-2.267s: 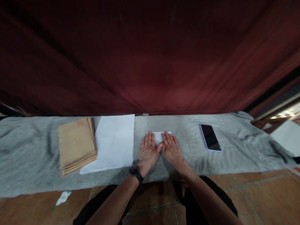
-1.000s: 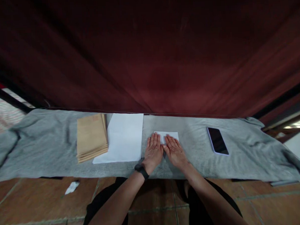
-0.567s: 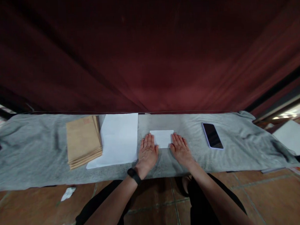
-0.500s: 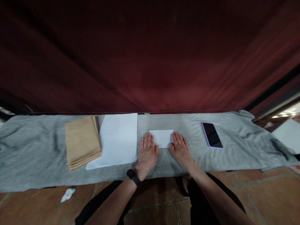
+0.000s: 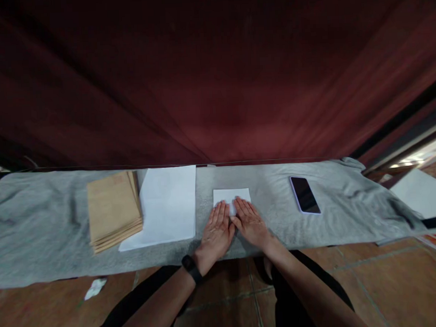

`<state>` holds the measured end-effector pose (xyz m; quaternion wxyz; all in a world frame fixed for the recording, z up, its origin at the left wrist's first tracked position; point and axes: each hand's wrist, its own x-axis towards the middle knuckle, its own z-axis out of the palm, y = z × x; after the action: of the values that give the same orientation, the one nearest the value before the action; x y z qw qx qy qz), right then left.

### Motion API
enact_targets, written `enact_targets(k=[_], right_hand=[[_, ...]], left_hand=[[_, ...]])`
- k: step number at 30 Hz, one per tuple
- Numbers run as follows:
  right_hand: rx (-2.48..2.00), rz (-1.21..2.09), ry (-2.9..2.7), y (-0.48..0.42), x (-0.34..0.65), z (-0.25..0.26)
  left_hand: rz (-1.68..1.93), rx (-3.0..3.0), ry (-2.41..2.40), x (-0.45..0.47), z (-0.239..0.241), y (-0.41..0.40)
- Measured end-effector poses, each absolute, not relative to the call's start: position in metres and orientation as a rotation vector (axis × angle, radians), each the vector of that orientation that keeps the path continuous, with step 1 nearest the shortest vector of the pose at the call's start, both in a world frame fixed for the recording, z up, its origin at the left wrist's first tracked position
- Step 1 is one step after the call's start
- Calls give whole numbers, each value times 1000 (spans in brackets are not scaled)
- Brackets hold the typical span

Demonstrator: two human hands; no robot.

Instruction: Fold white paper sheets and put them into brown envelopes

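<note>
A small white rectangle of paper, apparently folded, lies flat on the grey cloth in front of me. My left hand rests palm down with fingers stretched forward over the paper's near left part. Beside it, my right hand lies flat over the near right part. The two hands almost meet at the thumbs, and a narrow strip of paper shows between the fingertips. The paper's near edge is hidden under the hands. A dark band sits on my left wrist.
Larger white paper sheets lie to the left, with a stack of brown envelopes beside them. A phone with a purple edge lies to the right. The grey cloth ends at a dark red hanging fabric. A crumpled white scrap lies on the tiled floor.
Both hands have moved inward from the paper's left and right ends and slightly toward me, now close together on its near part. The whole view has shifted a little.
</note>
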<state>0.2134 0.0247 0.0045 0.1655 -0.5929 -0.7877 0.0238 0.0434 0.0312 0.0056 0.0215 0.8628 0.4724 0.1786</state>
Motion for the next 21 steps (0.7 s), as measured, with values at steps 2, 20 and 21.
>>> enact_targets(k=[2, 20, 21], right_hand=[[-1720, -3, -2229, 23, 219, 2], [-1654, 142, -2165, 41, 196, 21], [-1662, 144, -2170, 43, 195, 20]], left_hand=[[544, 2689, 1496, 39, 6, 29], [589, 2592, 1586, 39, 37, 59], [614, 2591, 1561, 40, 36, 64]])
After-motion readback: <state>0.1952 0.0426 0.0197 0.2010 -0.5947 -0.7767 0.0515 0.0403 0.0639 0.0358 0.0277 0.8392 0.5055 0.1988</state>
